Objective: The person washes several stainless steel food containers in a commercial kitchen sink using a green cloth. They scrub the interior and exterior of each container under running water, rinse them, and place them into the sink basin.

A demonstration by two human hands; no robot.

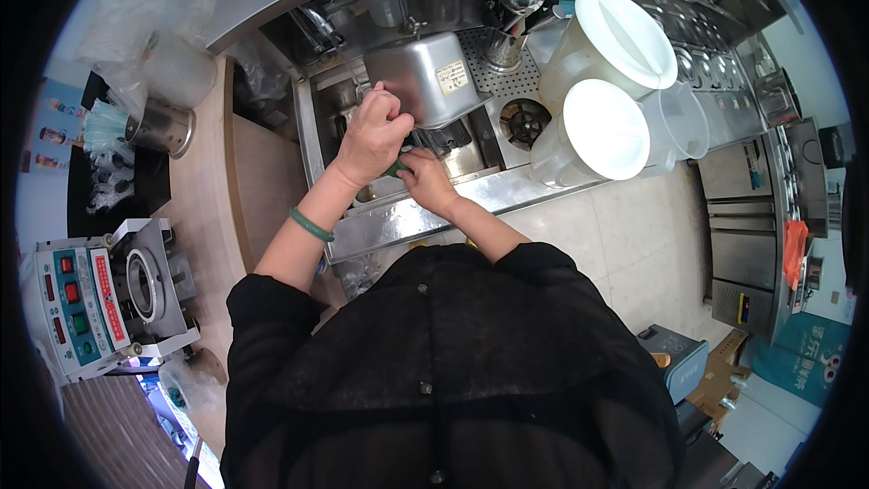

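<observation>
My left hand [375,132] is curled over the front of a stainless steel sink [313,142], a green bangle [311,225] on its wrist. What its fingers hold, if anything, is hidden. Just below and to the right, my right hand [428,180] pinches a green piece [394,168], perhaps a scouring pad, mostly covered by the fingers. A small light tip shows between the two hands, too little to name. Behind them a tilted stainless steel pan [421,75] with a written label rests over the sink. A metal tap [319,24] stands at the sink's back left.
Two white-lidded plastic buckets [605,129] [626,39] and a clear jug [681,121] crowd the right counter. Utensils stand in a metal holder [504,49] on a perforated drainboard. Left lies a wooden counter [207,197] with a cup-sealing machine [102,302].
</observation>
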